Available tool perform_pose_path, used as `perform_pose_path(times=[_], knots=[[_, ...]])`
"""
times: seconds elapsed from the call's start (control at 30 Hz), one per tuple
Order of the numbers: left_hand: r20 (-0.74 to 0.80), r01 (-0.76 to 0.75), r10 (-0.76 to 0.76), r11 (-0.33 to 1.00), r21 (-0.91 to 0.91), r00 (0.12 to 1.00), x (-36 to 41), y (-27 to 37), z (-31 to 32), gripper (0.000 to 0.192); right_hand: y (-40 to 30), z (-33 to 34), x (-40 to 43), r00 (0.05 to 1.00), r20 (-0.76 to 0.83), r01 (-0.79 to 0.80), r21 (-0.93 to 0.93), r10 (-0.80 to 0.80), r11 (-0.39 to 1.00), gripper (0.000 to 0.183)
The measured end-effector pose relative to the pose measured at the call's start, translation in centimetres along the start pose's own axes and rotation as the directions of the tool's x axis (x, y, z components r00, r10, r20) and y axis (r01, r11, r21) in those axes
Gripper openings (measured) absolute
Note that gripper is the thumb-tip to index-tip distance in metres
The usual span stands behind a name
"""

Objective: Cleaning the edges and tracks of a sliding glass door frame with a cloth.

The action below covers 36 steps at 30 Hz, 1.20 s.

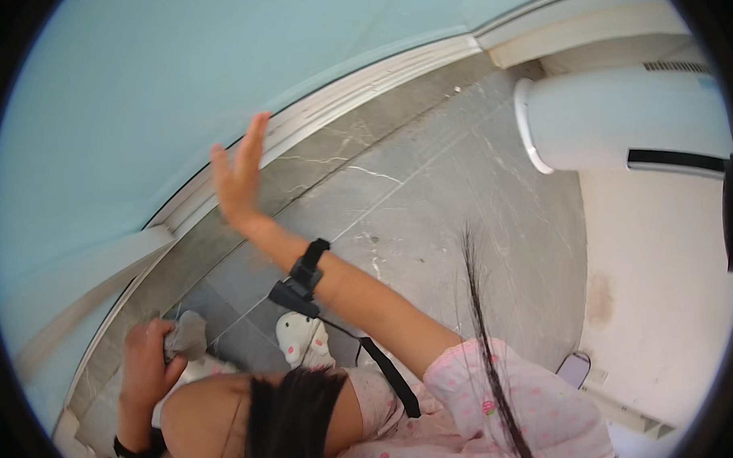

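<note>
My left hand (pixel 146 361) grips a bunched grey cloth (pixel 191 336) low at the left, near the stone sill and beside my bent knee (pixel 206 419). My right hand (pixel 241 185) reaches forward with its fingers apart and nothing in it. It is by the white frame (pixel 314 119) at the bottom of a large pale blue glass pane (pixel 174 90); whether it touches the pane I cannot tell. A black strap with a small device (pixel 305 279) sits on my right forearm, and another black band (pixel 141 452) is at my left wrist.
Grey marble-look tiles (pixel 439 226) cover the floor, with small debris on them. A white slipper with an animal face (pixel 301 340) is below my right forearm. To the right stand a pale cylindrical appliance (pixel 611 117) and a white wall (pixel 653 279). Dark hair (pixel 294 419) hangs into view.
</note>
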State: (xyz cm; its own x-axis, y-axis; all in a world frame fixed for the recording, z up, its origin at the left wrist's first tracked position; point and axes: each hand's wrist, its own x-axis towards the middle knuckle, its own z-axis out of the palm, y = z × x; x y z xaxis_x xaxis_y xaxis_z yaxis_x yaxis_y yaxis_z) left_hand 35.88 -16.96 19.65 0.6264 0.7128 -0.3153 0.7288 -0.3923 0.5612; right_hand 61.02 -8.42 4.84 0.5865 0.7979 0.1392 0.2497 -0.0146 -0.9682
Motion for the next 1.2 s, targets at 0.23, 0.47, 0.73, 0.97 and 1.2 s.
perform_pose_path(times=[0.23, 0.47, 0.73, 0.97, 1.2], knots=[[0.013, -0.192, 0.191, 0.981, 0.029, 0.981, 4.7, 1.4, -1.4, 0.033, -0.6, -2.5, -1.2, 0.995, 0.095, -0.056, 0.128, 0.044, 0.990, 0.076], [-0.180, -0.332, 0.296, 0.916, -0.224, 0.938, 8.9, 1.4, 4.1, 0.031, 2.4, -11.8, -9.5, 0.800, 0.590, -0.300, 0.238, 0.108, 0.924, 0.051], [-0.335, -0.695, 0.612, 0.589, -0.413, 0.717, 13.1, 8.4, 3.8, 0.040, -0.4, -9.9, -15.6, 0.849, 0.527, -0.191, 0.256, 0.029, 0.948, 0.047], [-0.339, -0.128, 0.085, 0.986, -0.108, 0.937, 14.1, 9.5, 3.6, 0.029, 1.8, -16.4, -11.4, 0.958, -0.109, -0.244, 0.181, 0.267, 0.953, 0.032], [-0.242, 0.029, 0.031, 0.970, 0.242, 0.970, 16.4, 5.5, 6.9, 0.031, 0.8, -18.9, -6.5, 0.945, -0.260, -0.164, 0.142, 0.196, 0.976, 0.029]])
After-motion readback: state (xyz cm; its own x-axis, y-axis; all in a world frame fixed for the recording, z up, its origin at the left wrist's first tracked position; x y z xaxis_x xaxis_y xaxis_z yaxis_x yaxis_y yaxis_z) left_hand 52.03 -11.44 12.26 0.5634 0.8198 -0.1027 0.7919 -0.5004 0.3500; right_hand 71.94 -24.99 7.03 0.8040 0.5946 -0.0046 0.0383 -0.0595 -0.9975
